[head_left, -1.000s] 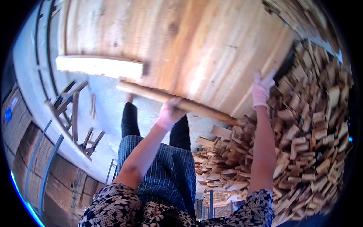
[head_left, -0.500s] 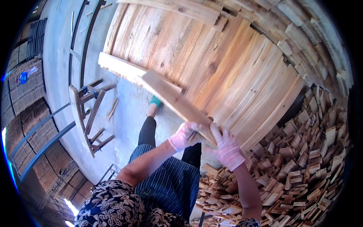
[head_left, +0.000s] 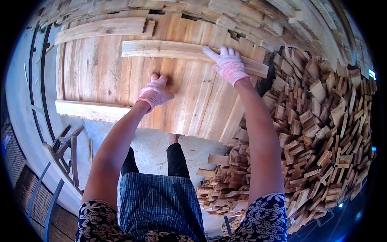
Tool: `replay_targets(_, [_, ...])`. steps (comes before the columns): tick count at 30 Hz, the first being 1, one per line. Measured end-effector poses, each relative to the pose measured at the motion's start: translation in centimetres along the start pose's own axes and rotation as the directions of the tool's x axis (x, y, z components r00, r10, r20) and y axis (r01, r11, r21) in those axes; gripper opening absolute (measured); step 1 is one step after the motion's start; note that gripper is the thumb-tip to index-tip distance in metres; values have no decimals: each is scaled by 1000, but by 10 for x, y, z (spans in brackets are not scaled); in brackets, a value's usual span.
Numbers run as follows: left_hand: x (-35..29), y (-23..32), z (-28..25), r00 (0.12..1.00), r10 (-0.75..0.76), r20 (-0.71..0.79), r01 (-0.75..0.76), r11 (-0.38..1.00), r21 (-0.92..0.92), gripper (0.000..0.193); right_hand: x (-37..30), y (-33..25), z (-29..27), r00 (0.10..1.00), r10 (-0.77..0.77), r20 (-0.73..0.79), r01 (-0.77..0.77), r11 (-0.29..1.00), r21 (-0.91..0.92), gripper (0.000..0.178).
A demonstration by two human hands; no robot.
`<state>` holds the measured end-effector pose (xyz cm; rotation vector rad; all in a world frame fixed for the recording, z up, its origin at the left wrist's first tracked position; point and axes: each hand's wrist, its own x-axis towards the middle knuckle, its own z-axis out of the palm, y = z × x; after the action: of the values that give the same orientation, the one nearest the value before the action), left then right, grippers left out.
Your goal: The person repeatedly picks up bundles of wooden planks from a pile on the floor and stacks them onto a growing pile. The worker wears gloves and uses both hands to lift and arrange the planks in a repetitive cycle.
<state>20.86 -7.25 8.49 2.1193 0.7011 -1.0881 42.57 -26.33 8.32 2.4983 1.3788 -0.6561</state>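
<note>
Wooden plank [head_left: 173, 49] looks stiff, lightish, best gripped by long edges; right hand [head_left: 229, 66] spread on it, left hand [head_left: 155, 92] can't tell.

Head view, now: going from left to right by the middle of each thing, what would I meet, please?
Wooden frame → left hand → right hand, laid on a board → wood pile.

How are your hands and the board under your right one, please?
Right hand spread on the long board. Left hand over the plank panel, clear of that board. Board lying across panel; wood heap beside panel's right end.
</note>
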Motion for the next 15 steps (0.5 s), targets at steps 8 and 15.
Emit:
replay_targets(8, [74, -63, 39, 928, 276, 249, -372, 681, 631, 46, -6, -26, -11, 989, 72, -130, -77, 996, -36, 68])
replay_targets(15, [101, -80, 43, 927, 340, 157, -296, 408, 864, 63, -168, -176, 9, 922, 368, -118, -146, 614, 776, 49])
